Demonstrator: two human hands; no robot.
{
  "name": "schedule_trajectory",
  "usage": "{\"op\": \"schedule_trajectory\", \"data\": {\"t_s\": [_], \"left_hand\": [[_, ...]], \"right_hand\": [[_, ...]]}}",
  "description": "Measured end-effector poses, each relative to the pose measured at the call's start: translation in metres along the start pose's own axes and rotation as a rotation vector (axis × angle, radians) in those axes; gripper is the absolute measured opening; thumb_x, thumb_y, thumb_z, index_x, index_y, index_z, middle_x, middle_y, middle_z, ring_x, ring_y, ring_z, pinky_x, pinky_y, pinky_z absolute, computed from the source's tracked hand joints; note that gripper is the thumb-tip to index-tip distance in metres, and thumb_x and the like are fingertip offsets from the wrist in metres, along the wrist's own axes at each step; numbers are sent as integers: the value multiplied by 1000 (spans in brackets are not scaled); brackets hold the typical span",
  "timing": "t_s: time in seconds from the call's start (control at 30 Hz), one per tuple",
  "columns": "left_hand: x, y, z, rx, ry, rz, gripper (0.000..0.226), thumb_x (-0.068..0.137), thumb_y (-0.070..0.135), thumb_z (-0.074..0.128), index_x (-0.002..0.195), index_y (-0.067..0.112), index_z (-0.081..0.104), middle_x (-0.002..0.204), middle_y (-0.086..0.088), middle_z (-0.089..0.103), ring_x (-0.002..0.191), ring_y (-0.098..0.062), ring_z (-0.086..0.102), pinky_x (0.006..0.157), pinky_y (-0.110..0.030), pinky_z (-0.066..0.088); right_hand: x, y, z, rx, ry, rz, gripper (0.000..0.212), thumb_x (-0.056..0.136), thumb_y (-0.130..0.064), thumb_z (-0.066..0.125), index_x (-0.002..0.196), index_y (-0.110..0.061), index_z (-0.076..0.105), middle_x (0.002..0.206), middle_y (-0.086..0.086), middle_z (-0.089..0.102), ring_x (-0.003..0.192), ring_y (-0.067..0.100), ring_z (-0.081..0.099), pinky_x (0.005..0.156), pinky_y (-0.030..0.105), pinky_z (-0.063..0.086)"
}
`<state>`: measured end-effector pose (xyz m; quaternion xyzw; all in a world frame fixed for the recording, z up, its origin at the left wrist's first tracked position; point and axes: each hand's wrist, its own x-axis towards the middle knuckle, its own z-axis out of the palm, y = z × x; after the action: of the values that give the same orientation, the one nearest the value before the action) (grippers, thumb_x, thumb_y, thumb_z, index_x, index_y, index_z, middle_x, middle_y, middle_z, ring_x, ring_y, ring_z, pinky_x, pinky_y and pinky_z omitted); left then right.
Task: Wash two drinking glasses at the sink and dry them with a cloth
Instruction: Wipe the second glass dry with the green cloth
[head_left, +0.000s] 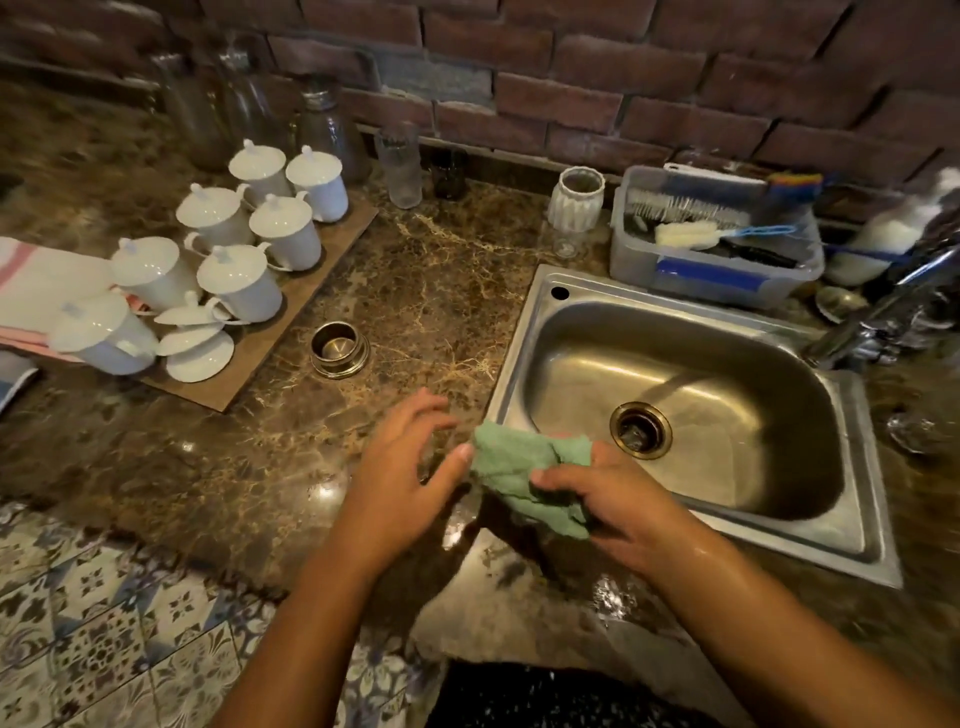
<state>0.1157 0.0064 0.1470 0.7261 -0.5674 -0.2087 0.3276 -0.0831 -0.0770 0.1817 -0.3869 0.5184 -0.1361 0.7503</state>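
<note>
Your right hand (621, 506) has its grip closed round the bunched green cloth (524, 467), held over the near left corner of the sink (519, 338). Your left hand (397, 475) is loosely curved with only the thumb tip touching the cloth, and I can make out no glass in either grip. The glasses are well apart from you: a tall clear glass (399, 166) and a short dark glass (448, 174) stand at the back edge of the table (441, 291) by the wall, and another clear glass (914, 431) sits blurred near the right edge beyond the sink. The risk, as I judge it, comes from your wet forearm and the wet near edge: a slick glass could slip from your grip, or a reach to the back could clip the lidded white cups (240, 280) crowded on the board (296, 317) toward the left edge. The sink basin holds nothing but its drain (640, 430). The plastic tub (631, 260) behind it holds brushes, and the white ribbed jar (576, 200) and metal cup (338, 353) look empty.
</note>
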Motion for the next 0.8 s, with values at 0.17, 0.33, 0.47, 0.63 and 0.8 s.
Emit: {"op": "schedule_trajectory", "data": {"t_s": [0.17, 0.33, 0.47, 0.63, 0.8], "left_hand": [[11, 96, 40, -162, -393, 175, 60, 84, 64, 48, 112, 17, 73, 106, 2, 72, 96, -7, 64, 85, -32, 50], [2, 165, 90, -497, -615, -31, 41, 81, 60, 60, 64, 24, 67, 61, 14, 56, 58, -1, 47, 56, -22, 38], [-6, 209, 126, -591, -724, -141, 32, 94, 38, 67, 88, 7, 72, 76, -5, 67, 69, -16, 61, 58, -23, 48], [1, 265, 164, -527, -794, -57, 41, 89, 29, 71, 106, -8, 65, 90, -12, 66, 82, -21, 61, 66, -28, 49], [21, 317, 199, -391, -1012, -49, 13, 87, 22, 73, 94, 12, 68, 85, -6, 67, 75, -16, 64, 60, -25, 52]], "right_hand": [[-60, -21, -71, -380, -177, -204, 32, 84, 6, 65, 103, -17, 75, 100, 9, 78, 95, 26, 72, 87, 36, 56], [-111, -17, -151, -226, -156, -271, 33, 84, 16, 56, 101, -6, 73, 94, 15, 78, 87, 22, 73, 81, 32, 58], [-130, 11, -209, 47, -31, -278, 43, 73, 0, 61, 116, 5, 66, 116, 35, 67, 110, 47, 66, 100, 57, 49], [-154, 43, -267, 480, -96, -244, 44, 85, 2, 64, 129, 6, 59, 128, 35, 61, 118, 47, 62, 103, 55, 50], [-173, 69, -308, 757, -295, -276, 80, 75, -24, 87, 141, 5, 51, 146, 35, 45, 139, 47, 42, 119, 58, 28]]}}
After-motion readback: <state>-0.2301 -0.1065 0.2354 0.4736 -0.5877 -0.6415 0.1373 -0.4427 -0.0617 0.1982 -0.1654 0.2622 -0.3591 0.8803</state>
